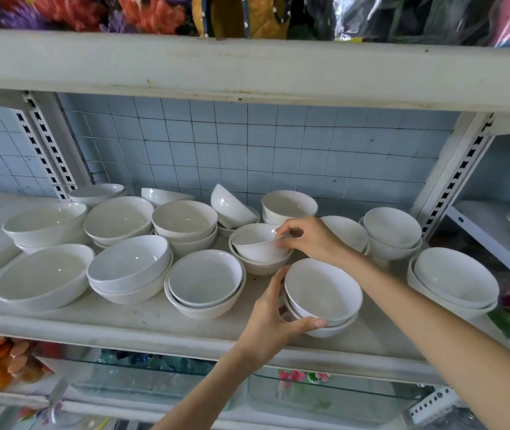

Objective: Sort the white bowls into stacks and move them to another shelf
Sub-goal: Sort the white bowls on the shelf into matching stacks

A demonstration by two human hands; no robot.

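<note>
Many white bowls stand on a white shelf (123,318), most in short stacks of two or three. My left hand (273,318) grips a small stack of bowls (322,296) at the shelf's front, thumb under its near side. My right hand (306,238) pinches the rim of a tilted white bowl (255,243) that rests in another bowl behind that stack. Large bowls (42,274) sit at the left, with mid-sized stacks (205,282) in the middle.
Further bowl stacks stand at the right (455,282) and along the tiled back wall (289,204). One bowl (230,206) leans upturned at the back. A shelf board (247,72) hangs overhead; slotted uprights (458,178) flank the bay. A glass shelf with goods lies below.
</note>
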